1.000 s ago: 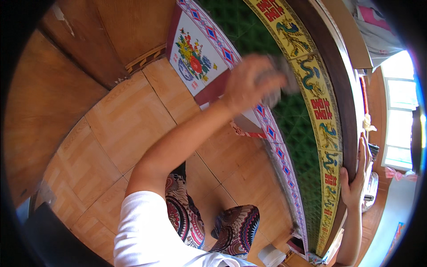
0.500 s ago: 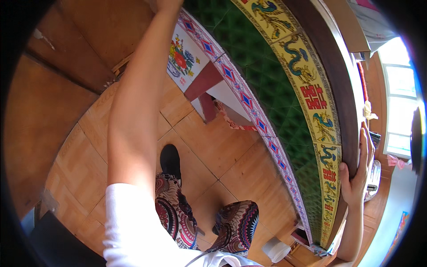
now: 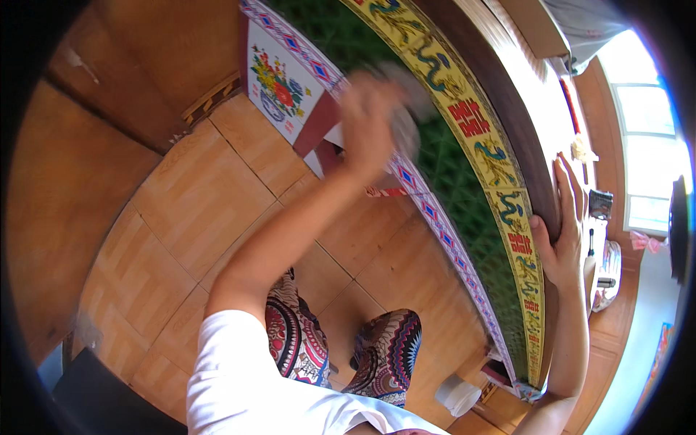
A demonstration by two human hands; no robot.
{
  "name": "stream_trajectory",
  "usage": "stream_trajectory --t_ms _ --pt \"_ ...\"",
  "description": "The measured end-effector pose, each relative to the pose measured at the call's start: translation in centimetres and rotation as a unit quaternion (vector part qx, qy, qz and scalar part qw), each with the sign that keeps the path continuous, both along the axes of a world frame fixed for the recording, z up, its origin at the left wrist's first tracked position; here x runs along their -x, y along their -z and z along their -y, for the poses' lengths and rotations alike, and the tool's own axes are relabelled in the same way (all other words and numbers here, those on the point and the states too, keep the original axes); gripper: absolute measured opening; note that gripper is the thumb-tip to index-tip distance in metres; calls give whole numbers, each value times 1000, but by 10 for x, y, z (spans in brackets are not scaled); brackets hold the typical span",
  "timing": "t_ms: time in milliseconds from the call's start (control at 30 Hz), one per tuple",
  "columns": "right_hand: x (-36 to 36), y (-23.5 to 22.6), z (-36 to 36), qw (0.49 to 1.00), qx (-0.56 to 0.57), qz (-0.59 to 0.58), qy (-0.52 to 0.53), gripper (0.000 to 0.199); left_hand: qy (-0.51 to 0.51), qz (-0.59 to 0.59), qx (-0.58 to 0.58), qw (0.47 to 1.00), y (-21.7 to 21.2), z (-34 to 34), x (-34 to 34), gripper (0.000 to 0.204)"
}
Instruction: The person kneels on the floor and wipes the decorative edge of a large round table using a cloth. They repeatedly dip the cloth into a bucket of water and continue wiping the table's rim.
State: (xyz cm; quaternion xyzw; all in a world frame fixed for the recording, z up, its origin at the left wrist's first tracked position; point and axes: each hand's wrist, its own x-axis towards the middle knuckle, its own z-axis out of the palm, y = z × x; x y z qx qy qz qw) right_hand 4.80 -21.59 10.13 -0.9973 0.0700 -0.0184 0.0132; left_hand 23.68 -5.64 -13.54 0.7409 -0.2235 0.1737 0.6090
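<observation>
My left hand [image 3: 371, 130] is in front of the green tiled panel [image 3: 453, 181], blurred by motion. Its fingers are closed round a greyish cloth [image 3: 407, 130], also smeared, that lies against the tiles. Along the panel run a yellow border [image 3: 494, 165] with dragons, birds and red characters, and a white-and-purple border [image 3: 428, 212] with blue diamonds. My right hand [image 3: 564, 243] rests at the dark brown edge [image 3: 507, 130] of the bench-like structure, fingers stretched over its top and thumb apart on the front. It holds nothing.
Wooden-patterned floor tiles [image 3: 210, 196] lie below, where my patterned trousers [image 3: 388, 348] show. A white bucket-like container [image 3: 458, 395] stands at the lower right. A flower-painted tile [image 3: 279, 90] is beneath the panel at left. A cardboard box [image 3: 536, 29] sits at upper right.
My left hand has come down and right from the top edge, bringing the greyish cloth into view on the green tiles. My right hand stays on the edge, appearing slightly higher and further left.
</observation>
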Motion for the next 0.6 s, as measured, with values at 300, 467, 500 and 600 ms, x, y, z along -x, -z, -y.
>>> stream_trajectory --t_ms 300,467,500,600 --pt "2 5 4 999 -7 39 -35 64 -370 2 -20 929 17 -13 -202 52" --pt "1 6 5 996 0 59 -59 64 -331 -79 13 940 -4 8 -131 52" --pt "3 5 7 996 0 61 -59 64 -287 -87 52 952 -12 30 -77 55" --pt "0 9 7 995 9 79 -61 63 -150 -149 42 976 -31 32 28 54"
